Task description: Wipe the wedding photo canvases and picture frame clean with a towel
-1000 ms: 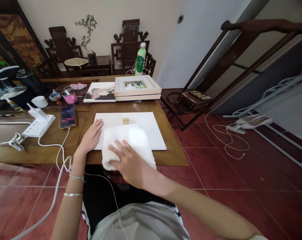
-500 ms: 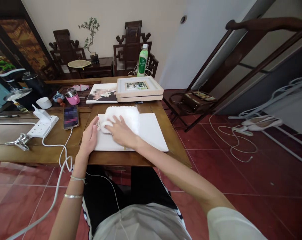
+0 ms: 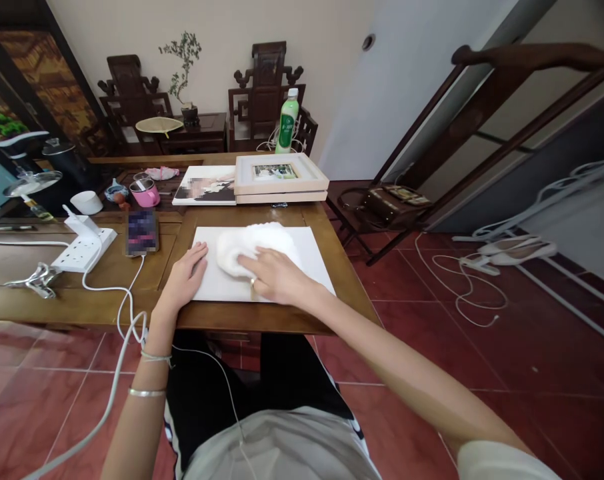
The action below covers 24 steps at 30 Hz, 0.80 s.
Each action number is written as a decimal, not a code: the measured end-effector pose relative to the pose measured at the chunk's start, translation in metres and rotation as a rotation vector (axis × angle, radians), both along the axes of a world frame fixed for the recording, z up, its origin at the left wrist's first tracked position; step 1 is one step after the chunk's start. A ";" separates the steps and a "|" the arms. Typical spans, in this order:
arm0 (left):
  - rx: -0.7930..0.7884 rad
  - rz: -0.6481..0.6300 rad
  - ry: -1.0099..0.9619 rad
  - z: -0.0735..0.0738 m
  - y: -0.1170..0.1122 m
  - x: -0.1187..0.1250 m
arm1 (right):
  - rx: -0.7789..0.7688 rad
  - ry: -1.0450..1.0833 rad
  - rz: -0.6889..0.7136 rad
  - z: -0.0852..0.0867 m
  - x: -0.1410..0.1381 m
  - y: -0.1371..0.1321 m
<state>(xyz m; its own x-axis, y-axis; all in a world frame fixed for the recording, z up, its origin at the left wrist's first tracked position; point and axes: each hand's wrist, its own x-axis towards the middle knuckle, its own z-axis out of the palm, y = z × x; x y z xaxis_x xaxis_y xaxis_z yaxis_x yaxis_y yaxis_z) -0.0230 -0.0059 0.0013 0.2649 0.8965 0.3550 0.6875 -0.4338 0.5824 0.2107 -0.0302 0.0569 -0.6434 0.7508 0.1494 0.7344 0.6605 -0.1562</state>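
Observation:
A flat white board (image 3: 215, 288) lies on the wooden table in front of me. My left hand (image 3: 186, 275) rests on the board's left edge with its fingers stretched out. A fluffy white cloth (image 3: 269, 235) sits bunched on the board, and my right hand (image 3: 279, 275) grips it from the near side, pressing it onto the surface. The cloth hides the middle of the board. Just under my right hand is a small gold-coloured bit (image 3: 253, 288), which I cannot make out.
Behind the board are stacked pale wooden picture frames (image 3: 282, 197), a photo panel (image 3: 205, 187) and a green bottle (image 3: 287, 123). To the left lie a phone (image 3: 142, 233), a white power strip (image 3: 85, 252) with cables, and a pink mug (image 3: 145, 193). A dark chair (image 3: 412, 153) stands right.
My right hand has moved right and a little nearer me across the board, bunching the cloth along with it. My left hand has shifted slightly right, onto the board's edge.

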 end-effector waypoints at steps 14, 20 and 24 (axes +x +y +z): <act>-0.013 0.000 -0.015 0.001 0.000 -0.004 | -0.064 0.157 -0.086 0.001 -0.046 0.083; -0.009 0.005 -0.021 0.001 -0.002 -0.003 | -0.074 0.236 -0.280 -0.022 0.051 0.065; -0.008 0.005 -0.021 -0.001 -0.002 -0.002 | 0.012 0.143 -0.165 -0.032 0.084 0.002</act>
<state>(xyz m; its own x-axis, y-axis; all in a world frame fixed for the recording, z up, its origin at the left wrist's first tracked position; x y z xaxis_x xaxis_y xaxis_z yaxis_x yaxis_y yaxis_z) -0.0255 -0.0077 0.0008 0.2534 0.9005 0.3535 0.6770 -0.4261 0.6001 0.2945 -0.0284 0.0249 -0.4838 0.8417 0.2399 0.8036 0.5358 -0.2592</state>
